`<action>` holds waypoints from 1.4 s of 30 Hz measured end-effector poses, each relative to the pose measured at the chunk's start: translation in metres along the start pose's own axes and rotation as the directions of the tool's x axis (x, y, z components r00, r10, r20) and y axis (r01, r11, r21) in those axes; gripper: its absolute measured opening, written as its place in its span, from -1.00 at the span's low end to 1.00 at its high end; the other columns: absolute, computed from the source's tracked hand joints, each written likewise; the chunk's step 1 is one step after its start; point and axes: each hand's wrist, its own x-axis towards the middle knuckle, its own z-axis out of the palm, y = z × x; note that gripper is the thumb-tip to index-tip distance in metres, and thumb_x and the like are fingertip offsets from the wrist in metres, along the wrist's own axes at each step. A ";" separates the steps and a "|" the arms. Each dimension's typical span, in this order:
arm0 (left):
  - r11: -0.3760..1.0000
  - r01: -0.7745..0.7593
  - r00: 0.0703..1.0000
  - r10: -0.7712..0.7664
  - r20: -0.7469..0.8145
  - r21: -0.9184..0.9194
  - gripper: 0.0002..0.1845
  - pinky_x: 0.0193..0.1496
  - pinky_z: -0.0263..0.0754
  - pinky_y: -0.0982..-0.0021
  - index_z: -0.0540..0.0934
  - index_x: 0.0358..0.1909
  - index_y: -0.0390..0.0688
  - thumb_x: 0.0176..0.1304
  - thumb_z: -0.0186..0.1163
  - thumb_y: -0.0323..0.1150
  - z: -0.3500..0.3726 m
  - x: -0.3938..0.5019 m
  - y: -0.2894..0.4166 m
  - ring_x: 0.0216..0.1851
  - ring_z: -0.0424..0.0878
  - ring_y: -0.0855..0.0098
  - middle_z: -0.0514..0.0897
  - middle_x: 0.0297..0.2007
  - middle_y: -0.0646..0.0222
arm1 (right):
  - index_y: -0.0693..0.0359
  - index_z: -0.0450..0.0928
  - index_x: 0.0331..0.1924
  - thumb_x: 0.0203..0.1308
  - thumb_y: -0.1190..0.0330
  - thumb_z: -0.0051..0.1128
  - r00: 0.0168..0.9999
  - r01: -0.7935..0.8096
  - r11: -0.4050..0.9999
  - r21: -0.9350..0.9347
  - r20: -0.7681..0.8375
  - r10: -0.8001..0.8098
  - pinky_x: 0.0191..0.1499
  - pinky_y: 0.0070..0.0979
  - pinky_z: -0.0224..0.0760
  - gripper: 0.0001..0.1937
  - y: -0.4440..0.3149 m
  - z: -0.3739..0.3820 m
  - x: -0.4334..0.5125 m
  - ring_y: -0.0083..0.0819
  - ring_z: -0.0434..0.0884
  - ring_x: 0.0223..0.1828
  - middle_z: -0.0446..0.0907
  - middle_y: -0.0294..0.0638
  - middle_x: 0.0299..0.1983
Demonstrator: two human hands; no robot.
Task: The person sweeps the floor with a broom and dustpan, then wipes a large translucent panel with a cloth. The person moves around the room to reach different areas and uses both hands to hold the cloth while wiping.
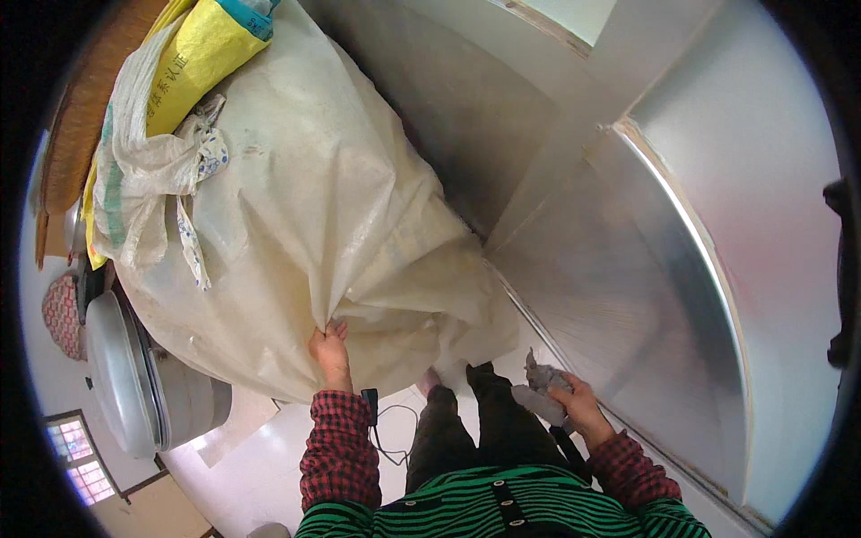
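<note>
A large cream plastic sheet (pixel 323 175) drapes over a bulky heap whose contents are hidden. My left hand (pixel 329 343) pinches the sheet near its lower edge, pulling folds up towards the fingers. In my right hand (pixel 575 403) is a crumpled grey cloth (pixel 538 387), held low beside my right leg, close to the wall. Woven plastic sacks, one yellow (pixel 195 67) and one whitish (pixel 144 161), lie on the upper left of the sheet. A floral fabric strip (pixel 192 242) hangs down from them.
A large lidded metal pot (pixel 181 397) stands at the left, near a red patterned cloth item (pixel 64 316). Shiny wall panels (pixel 632 302) close off the right side. A black cable (pixel 387 454) lies on the pale tiled floor near my feet.
</note>
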 end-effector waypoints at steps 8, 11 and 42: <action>0.998 0.040 0.989 -0.035 0.140 -0.038 -0.67 -0.23 0.64 0.33 0.43 -0.04 -0.57 0.33 0.07 -0.43 -0.008 0.012 -0.008 -0.22 0.70 0.21 0.62 -0.19 0.05 | 0.24 0.45 0.13 0.01 0.57 0.17 0.268 0.379 0.140 -0.915 -0.037 -0.963 0.24 -0.32 0.23 -0.50 -0.064 -0.021 -0.134 -0.13 0.39 0.21 0.45 -0.01 0.15; 0.993 0.063 0.980 -0.042 0.194 -0.100 -0.65 -0.24 0.63 0.35 0.43 -0.07 -0.58 0.32 0.10 -0.41 -0.007 0.010 -0.010 -0.20 0.69 0.22 0.61 -0.18 0.05 | 0.18 0.47 0.12 -0.03 0.59 0.18 0.053 0.010 -0.226 -0.974 0.226 -0.973 0.23 -0.28 0.27 -0.49 -0.090 -0.024 -0.164 -0.06 0.35 0.26 0.47 -0.05 0.12; 0.983 -0.163 0.973 0.174 0.154 -0.081 -0.54 0.09 0.47 0.36 0.36 0.16 -0.46 0.35 0.14 -0.34 -0.018 -0.019 -0.023 0.09 0.56 0.27 0.50 0.10 -0.02 | -0.02 0.18 0.40 0.16 0.45 -0.05 0.877 -0.068 -0.724 -0.687 0.305 -0.372 -0.34 -0.58 0.54 -0.35 -0.080 0.027 0.154 -0.52 0.00 0.49 -0.07 -0.41 0.51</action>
